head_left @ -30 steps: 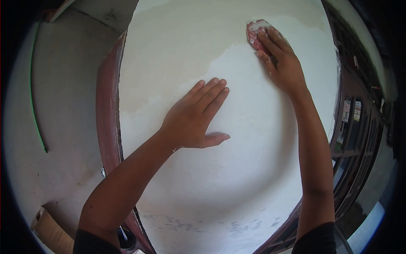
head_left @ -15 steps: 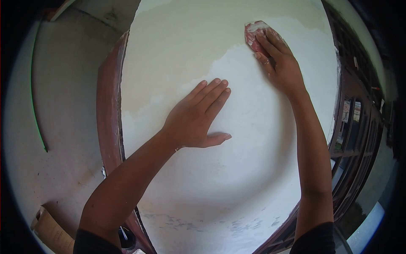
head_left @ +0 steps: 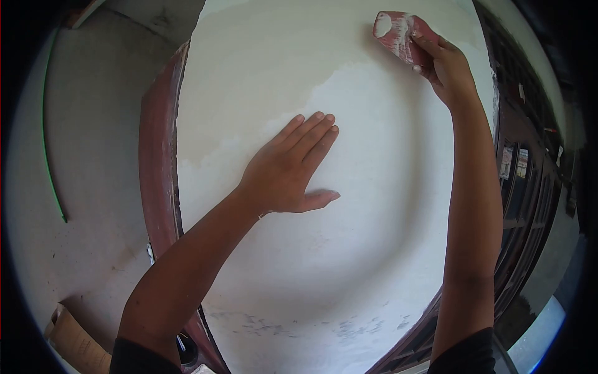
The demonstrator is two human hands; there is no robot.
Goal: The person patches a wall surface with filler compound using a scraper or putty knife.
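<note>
My left hand (head_left: pixel 289 165) lies flat on the large white board (head_left: pixel 361 249), fingers stretched up and to the right, thumb apart. In my right hand (head_left: pixel 451 68) is a red pad (head_left: pixel 398 40) smeared with white, gripped at its right side between thumb and fingers near the top right of the board. The pad's broad face shows, and a shadow falls beside it. The board's upper left is greyer than its white middle, with an uneven border between the two. Small dark marks speckle its lower part.
A reddish-brown wooden edge (head_left: pixel 156 149) runs along the board's left side. On the floor are a green strip (head_left: pixel 47 137) and a cardboard piece (head_left: pixel 78 340) at the lower left. Dark slatted frames (head_left: pixel 529 181) stand to the right.
My right hand has moved up and to the right with the red pad, which has turned so that more of its smeared face shows. My left hand has hardly moved.
</note>
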